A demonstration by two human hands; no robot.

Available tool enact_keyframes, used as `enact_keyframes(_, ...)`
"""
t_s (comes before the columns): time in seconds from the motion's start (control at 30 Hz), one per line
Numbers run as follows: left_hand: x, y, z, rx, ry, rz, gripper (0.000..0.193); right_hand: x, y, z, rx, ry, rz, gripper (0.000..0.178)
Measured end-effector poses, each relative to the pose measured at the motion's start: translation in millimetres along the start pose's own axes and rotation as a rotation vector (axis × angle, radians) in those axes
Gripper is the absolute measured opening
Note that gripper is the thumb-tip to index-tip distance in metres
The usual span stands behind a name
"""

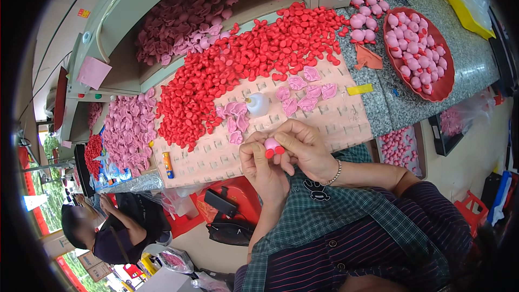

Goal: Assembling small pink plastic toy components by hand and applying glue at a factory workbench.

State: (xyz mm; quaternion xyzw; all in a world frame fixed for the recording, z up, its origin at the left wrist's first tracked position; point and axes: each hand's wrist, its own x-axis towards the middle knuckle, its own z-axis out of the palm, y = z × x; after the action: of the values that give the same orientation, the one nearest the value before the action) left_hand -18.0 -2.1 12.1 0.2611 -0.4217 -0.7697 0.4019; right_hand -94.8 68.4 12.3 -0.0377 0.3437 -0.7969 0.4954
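Observation:
Between my two hands is a small pink toy figure (272, 143) with two red feet turned toward me. My left hand (260, 163) pinches it from the left, fingers curled round its side. From the right, the thumb and fingers of my right hand (303, 148) press on it; a beaded bracelet circles that wrist. Just beyond my hands a white squeeze bottle (258, 104) stands on the work mat. Pink molded pieces (308, 94) lie right of the bottle, and more pink pieces (235, 119) lie left of it.
A large heap of red parts (238, 59) spreads across the mat (346, 116). Pink parts (127, 135) are piled at left and inside the open cabinet. A red basin (451, 75) holds pink figures at right. A glue stick (168, 165) lies near the edge. Another person (116, 238) sits at lower left.

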Motion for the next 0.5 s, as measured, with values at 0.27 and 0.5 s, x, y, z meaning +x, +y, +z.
enact_keyframes(0.27, 1, 18, -12, -0.153, 0.037, -0.273, 0.019, -7, -1, -8, -0.331, -0.271, -0.160, 0.028)
enact_keyframes(0.5, 1, 21, -2, -0.286, 0.092, -0.405, 0.019, -5, 2, 3, -0.490, -0.161, -0.443, 0.031)
